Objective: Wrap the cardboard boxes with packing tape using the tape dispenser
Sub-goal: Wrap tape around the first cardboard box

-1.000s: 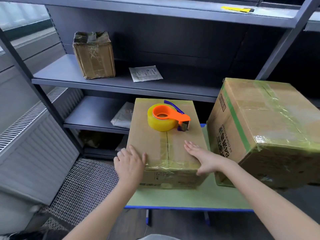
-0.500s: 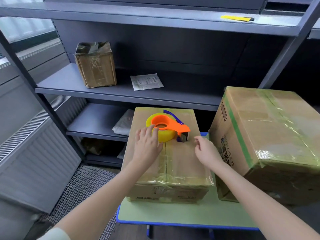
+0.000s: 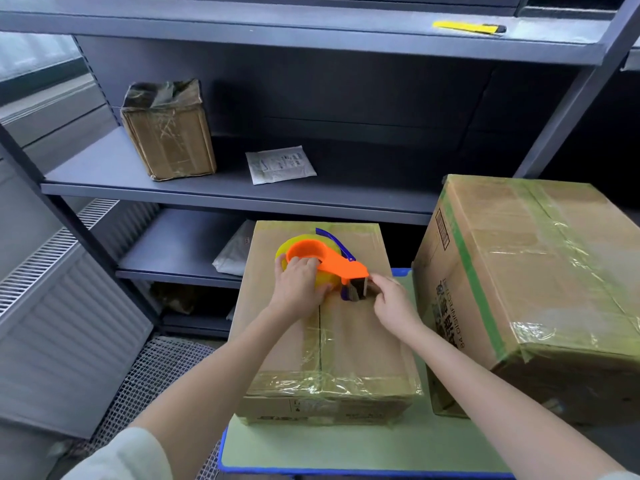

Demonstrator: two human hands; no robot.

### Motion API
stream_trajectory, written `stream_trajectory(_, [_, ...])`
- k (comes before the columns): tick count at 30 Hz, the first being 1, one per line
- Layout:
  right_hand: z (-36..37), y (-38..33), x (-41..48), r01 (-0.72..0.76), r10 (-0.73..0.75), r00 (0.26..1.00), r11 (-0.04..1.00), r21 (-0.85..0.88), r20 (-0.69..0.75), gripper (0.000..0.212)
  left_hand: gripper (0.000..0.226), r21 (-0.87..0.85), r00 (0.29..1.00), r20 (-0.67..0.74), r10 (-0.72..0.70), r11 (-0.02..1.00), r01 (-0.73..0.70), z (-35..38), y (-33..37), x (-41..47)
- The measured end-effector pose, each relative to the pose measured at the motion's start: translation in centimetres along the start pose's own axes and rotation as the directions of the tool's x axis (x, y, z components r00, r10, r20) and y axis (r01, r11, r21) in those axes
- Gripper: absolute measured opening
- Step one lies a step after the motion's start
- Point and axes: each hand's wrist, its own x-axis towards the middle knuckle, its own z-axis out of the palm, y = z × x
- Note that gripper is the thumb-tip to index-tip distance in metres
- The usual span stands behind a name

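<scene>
So the tape dispenser point(image 3: 330, 265) sits atop the smaller cardboard box point(image 3: 349, 344) at the left edge of the tabletop point(image 3: 346, 450), left grip point(image 3: 299, 287) clamped round its roll, right grip point(image 3: 393, 301) pinching its cutter end.

Glossy orange plastic tape dispenser point(image 3: 325, 261); tape-sheened cardboard box point(image 3: 325, 327).

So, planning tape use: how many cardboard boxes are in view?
3: small box on the shelf, middle box under the tape dispenser, big box at right. Lower shelves may hide more.
</scene>
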Motion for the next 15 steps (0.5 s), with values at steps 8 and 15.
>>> stream_trajectory(8, [-3.6, -2.8, -0.1, 0.377, -0.385, 0.92, 0.92, 0.107, 0.066, 0.088, 0.018, -0.879, 0.988, 0.154, -0.015, 0.455, 0.144, -5.4, -1.7, -0.8])
stream_trajectory(15, [-2.3, -3.2, 0.6, 0.546, -0.55, 0.835, 0.83, -0.116, 0.0, 0.096, 0.031, -0.948, 0.948, 0.318, 0.004, 0.004, 0.318, -3.3, 0.0, -2.7])
